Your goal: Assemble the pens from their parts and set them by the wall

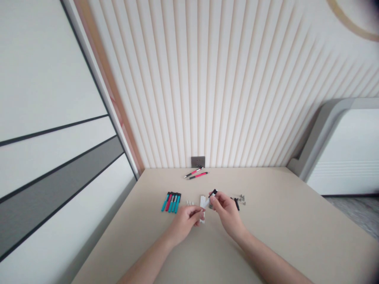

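Head view over a beige counter [284,236], with both hands lifted just above it, near the middle. Left hand [185,225] curled, thumb and fingertips drawn together beside a small bundle of white sticks [202,209]; anything pinched there hidden behind the fingers. Right hand [227,213] pinching a slim white-and-black pen part [209,200] between thumb and forefinger, black end tilted up toward the far side, white end angled down toward the left hand. Hands close together but apart. Good form here: fingertips only, a firm, light pinch, the part kept steady and in full view. Part straight and clean-looking, fine detail too small to tell. Toward the left, a tight row of teal and red pens [171,202], with small white pieces [190,202] just beside it. Toward the right, black parts [236,203] and small metal clips [241,199]. Far off, near a wall socket [197,161], two red-and-black pens [196,173].
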### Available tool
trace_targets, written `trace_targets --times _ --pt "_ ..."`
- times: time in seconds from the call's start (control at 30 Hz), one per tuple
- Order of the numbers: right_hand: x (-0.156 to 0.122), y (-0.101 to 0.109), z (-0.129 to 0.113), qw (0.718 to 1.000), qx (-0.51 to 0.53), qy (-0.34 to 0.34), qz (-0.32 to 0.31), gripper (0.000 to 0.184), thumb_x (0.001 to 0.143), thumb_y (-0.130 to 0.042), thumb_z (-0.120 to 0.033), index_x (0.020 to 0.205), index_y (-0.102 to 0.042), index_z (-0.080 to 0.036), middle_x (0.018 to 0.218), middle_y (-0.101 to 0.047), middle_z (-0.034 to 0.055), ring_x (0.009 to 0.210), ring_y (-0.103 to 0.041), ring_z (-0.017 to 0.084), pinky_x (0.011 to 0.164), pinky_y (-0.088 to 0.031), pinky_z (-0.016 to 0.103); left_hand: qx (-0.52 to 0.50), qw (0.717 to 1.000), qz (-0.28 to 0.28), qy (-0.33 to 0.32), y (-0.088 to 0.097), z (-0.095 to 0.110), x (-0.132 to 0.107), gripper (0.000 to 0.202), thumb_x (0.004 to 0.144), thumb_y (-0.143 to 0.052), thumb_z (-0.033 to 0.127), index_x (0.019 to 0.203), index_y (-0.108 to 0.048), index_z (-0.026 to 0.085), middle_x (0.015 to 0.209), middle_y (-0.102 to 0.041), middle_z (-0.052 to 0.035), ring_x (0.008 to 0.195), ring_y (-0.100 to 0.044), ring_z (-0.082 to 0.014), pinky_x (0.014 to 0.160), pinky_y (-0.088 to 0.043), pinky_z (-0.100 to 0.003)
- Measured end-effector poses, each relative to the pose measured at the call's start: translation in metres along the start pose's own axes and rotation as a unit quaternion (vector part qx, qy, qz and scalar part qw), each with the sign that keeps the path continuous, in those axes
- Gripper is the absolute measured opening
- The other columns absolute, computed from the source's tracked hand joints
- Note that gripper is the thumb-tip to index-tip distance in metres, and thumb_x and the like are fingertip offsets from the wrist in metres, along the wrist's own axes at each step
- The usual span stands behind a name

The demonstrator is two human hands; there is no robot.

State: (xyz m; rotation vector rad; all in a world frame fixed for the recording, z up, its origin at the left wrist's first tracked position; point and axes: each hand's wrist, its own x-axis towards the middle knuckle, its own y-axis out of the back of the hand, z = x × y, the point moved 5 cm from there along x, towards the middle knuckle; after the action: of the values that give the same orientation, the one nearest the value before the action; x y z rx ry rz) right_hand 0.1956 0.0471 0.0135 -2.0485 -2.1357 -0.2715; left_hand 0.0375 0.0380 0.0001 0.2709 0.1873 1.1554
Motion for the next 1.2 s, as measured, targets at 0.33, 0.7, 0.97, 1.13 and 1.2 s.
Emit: trace_targets --times 0.33,0.7,0.97,1.13,1.2 --pt "0.001 0.012 0.008 0.999 -0.019 -0.009 0.044 0.041 0.087 -0.055 -0.055 0.093 -0.063 -0.015 0.065 -0.048 -0.0013 0.059 -0.042 0.013 0.054 -0.036 0.023 0.09 0.971 0.217 -0.042 0.052 0.014 -0.005 0.021 0.091 -0.048 0.04 0.093 -0.056 0.02 0.085 -0.073 -0.004 0.062 -0.061 -0.0151 0.062 -0.047 -0.025" --pt "-0.004 0.008 0.005 0.997 -0.074 0.001 0.02 0.04 0.088 -0.054 -0.055 0.096 -0.065 -0.017 0.07 -0.056 0.0009 0.063 -0.048 0.015 0.061 -0.041 0.025 0.332 0.919 0.213 -0.002 0.059 -0.002 -0.001 0.018 0.089 -0.05 0.021 0.101 -0.063 0.018 0.089 -0.07 -0.0078 0.082 -0.065 -0.0223 0.074 -0.046 -0.031" --pt "-0.005 0.006 0.004 0.996 -0.093 0.011 0.01 0.04 0.089 -0.053 -0.053 0.096 -0.066 -0.017 0.073 -0.058 0.0018 0.064 -0.05 0.015 0.062 -0.043 0.026 0.363 0.914 0.179 0.035 0.056 -0.006 0.0 0.011 0.09 -0.054 0.017 0.091 -0.065 0.018 0.09 -0.072 -0.0067 0.086 -0.067 -0.0201 0.074 -0.044 -0.027" --pt "-0.006 0.005 0.001 0.994 -0.103 0.022 0.004 0.037 0.091 -0.052 -0.05 0.097 -0.066 -0.017 0.074 -0.058 0.0018 0.065 -0.05 0.015 0.062 -0.042 0.026 0.391 0.903 0.172 0.053 0.055 -0.01 0.001 0.008 0.089 -0.057 0.016 0.087 -0.064 0.019 0.085 -0.071 -0.0042 0.081 -0.066 -0.0191 0.068 -0.04 -0.025" --pt "-0.006 0.005 0.001 0.994 -0.107 0.023 0.001 0.035 0.091 -0.052 -0.049 0.097 -0.065 -0.017 0.074 -0.059 0.0018 0.066 -0.05 0.015 0.062 -0.042 0.026 0.398 0.901 0.168 0.038 0.054 -0.009 0.001 0.008 0.088 -0.058 0.016 0.083 -0.064 0.019 0.084 -0.071 -0.0036 0.08 -0.065 -0.019 0.069 -0.04 -0.026"
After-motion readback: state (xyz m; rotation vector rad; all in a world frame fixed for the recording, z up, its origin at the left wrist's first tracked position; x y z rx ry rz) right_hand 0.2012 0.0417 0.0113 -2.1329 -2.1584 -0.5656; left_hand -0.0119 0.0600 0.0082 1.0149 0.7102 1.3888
